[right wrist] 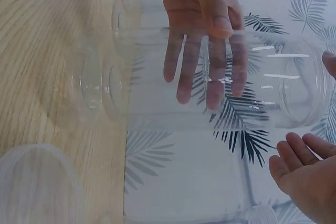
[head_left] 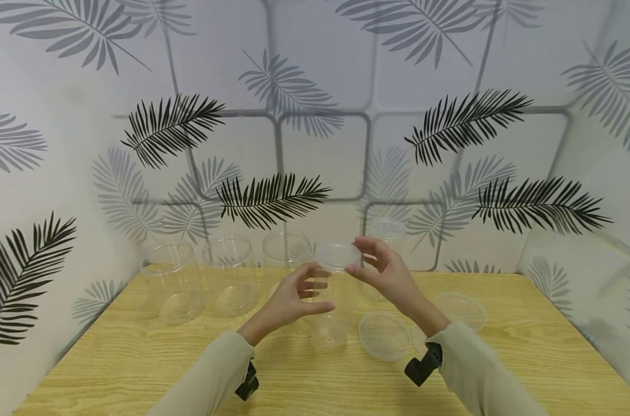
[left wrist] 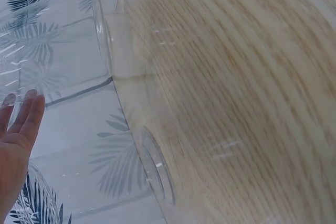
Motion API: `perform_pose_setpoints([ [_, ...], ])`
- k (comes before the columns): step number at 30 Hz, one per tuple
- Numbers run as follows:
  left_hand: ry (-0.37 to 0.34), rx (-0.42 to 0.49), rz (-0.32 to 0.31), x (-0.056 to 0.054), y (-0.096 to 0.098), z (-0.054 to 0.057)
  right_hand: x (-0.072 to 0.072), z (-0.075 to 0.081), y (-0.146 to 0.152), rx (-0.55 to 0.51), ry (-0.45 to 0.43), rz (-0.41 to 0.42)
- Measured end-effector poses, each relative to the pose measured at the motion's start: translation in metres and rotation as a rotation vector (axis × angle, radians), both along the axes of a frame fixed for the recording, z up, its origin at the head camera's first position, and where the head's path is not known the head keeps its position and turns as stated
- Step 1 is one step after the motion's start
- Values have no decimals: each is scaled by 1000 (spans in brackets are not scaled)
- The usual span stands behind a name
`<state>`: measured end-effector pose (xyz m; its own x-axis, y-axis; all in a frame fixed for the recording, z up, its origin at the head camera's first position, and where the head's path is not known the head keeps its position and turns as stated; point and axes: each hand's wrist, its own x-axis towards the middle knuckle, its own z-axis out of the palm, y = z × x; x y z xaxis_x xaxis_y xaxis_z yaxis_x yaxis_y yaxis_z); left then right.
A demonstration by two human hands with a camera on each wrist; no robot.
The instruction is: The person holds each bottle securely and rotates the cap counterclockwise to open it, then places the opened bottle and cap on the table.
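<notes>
A tall clear plastic jar [head_left: 329, 332] stands upright before me, a whitish lid [head_left: 338, 256] at its top. My left hand [head_left: 294, 296] holds the jar's side, thumb in front and fingers behind; through the wall the right wrist view shows those fingers [right wrist: 212, 72] long and spread. At the lid's right edge is my right hand [head_left: 390, 274], thumb at the near side and fingertips at the far side. In the right wrist view, this hand [right wrist: 307, 169] curves around the jar's rim [right wrist: 320, 90]. In the left wrist view my left fingertips [left wrist: 31, 111] touch clear plastic.
Several clear jars stand on the wooden table [head_left: 138, 358]: an open one [head_left: 171, 283] at far left, another [head_left: 229, 277] beside it, a third [head_left: 284, 248] behind my left hand. A jar with a whitish top [head_left: 388, 228] stands behind my right hand. Loose lids [head_left: 384, 336] lie right.
</notes>
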<state>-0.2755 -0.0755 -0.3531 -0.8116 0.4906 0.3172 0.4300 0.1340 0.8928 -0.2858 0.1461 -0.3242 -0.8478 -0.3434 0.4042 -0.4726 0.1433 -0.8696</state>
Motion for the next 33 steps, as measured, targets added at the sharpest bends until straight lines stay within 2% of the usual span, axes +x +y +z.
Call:
perform_pose_setpoints([
  [5,6,0,2,-1,1,-1,6,0,-6,47,2,-74],
  [9,-6,12,-14,-1,1,-2,3,-1,-6,49,15,-50],
  [12,-14,25,-37,0,0,-1,-2,0,-2,45,7,30],
  [19,-34,43,-78,1,-2,1,-14,5,10,10,-91,320],
  [23,-27,47,-89,0,-2,0,-17,8,13,23,-105,391],
  [27,-28,46,-83,1,-3,0,-17,7,12,32,-110,369],
  [33,-25,37,-52,1,-4,0,-9,2,8,32,-74,210],
])
